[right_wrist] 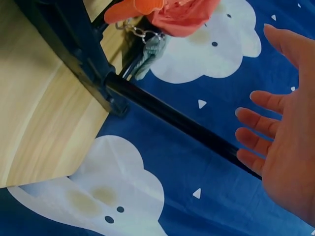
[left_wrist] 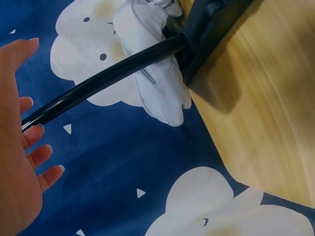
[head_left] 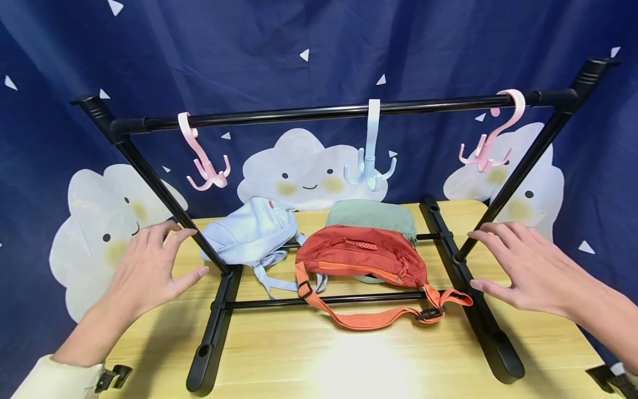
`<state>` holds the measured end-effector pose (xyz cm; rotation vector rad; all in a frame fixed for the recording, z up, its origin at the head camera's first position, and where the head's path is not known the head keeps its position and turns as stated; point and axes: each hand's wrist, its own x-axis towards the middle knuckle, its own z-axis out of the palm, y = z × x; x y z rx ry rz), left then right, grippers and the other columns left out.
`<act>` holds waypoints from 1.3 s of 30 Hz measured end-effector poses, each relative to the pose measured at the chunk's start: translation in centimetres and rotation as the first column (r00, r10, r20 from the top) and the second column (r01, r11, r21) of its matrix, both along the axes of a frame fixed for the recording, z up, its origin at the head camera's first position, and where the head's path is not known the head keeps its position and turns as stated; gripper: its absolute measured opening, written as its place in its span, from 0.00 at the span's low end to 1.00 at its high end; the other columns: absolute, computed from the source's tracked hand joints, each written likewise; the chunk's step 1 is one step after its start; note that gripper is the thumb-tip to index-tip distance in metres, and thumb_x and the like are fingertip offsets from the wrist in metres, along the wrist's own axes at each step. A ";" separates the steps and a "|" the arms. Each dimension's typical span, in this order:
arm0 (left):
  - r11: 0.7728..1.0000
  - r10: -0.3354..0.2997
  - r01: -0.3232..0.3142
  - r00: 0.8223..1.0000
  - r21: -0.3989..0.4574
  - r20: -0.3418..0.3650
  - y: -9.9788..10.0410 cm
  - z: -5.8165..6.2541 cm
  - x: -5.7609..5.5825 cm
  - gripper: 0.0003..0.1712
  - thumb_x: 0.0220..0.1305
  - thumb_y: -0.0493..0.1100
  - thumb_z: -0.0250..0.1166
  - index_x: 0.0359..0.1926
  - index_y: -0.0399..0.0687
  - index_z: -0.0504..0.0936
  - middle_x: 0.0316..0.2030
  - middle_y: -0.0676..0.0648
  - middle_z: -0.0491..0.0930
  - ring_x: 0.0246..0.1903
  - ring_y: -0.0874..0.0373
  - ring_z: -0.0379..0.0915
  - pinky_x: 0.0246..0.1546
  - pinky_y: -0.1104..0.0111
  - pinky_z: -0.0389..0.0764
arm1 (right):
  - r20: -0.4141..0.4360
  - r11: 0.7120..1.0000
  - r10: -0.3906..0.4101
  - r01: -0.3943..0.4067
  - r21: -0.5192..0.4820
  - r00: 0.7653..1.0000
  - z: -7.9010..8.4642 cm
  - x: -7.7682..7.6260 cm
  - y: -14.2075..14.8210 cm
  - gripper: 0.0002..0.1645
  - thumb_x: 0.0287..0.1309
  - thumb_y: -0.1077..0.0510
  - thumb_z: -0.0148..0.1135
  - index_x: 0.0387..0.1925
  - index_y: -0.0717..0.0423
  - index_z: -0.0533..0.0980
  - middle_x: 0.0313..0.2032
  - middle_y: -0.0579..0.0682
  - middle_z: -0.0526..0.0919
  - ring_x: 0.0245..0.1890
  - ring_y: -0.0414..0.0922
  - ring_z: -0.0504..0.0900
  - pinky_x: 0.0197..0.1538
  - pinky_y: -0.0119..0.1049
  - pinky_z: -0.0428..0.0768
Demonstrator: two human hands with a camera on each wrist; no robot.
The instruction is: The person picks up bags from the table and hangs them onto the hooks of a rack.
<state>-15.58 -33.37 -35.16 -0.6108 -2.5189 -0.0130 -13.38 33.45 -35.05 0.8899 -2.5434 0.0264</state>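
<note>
A black rack (head_left: 299,114) stands on the table, with a slanted post at each side. Beside its left post is my left hand (head_left: 149,266), thumb spread from the fingers and nothing held. My right hand (head_left: 533,266) is next to the right post in the same manner, also holding nothing. In the left wrist view the left hand's fingertips (left_wrist: 35,132) overlap the post (left_wrist: 108,73). The right wrist view has the right hand (right_wrist: 290,128) with its fingers close to the other post (right_wrist: 177,118).
From the top bar hang a pink hook (head_left: 206,160), a light blue hook (head_left: 370,149) and another pink hook (head_left: 493,138). Below lie a light blue bag (head_left: 254,227), a green bag (head_left: 371,213) and a red waist bag (head_left: 359,255) with an orange strap (head_left: 369,320). A blue curtain (head_left: 279,55) hangs behind.
</note>
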 end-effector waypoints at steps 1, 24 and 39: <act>1.000 -0.002 0.002 1.000 0.001 -0.002 0.1 -0.1 0.0 0.47 0.44 0.67 0.73 0.60 0.44 0.79 0.55 0.34 0.74 0.50 0.35 0.69 0.42 0.45 0.71 | 0.001 1.000 0.009 -0.009 -0.005 1.000 0.0 -0.1 -0.1 0.50 0.43 0.33 0.74 0.62 0.59 0.75 0.56 0.59 0.80 0.53 0.58 0.75 0.52 0.54 0.72; 0.997 -0.071 0.070 0.997 -0.032 -0.032 3.1 -1.5 -0.2 0.47 0.52 0.75 0.64 0.56 0.40 0.80 0.54 0.33 0.74 0.54 0.34 0.71 0.47 0.45 0.76 | 0.011 0.996 0.084 -0.084 0.003 0.996 -2.1 -0.8 -2.9 0.45 0.45 0.39 0.73 0.62 0.59 0.75 0.57 0.58 0.80 0.53 0.55 0.77 0.53 0.53 0.75; 0.991 -0.132 0.130 0.989 -0.032 -0.066 5.1 -2.9 -0.6 0.48 0.57 0.77 0.58 0.57 0.40 0.78 0.54 0.35 0.77 0.54 0.36 0.73 0.45 0.47 0.79 | 0.025 0.992 0.127 -0.128 0.009 0.992 -3.6 -0.8 -4.6 0.44 0.45 0.41 0.73 0.61 0.60 0.76 0.55 0.56 0.80 0.53 0.53 0.78 0.53 0.49 0.78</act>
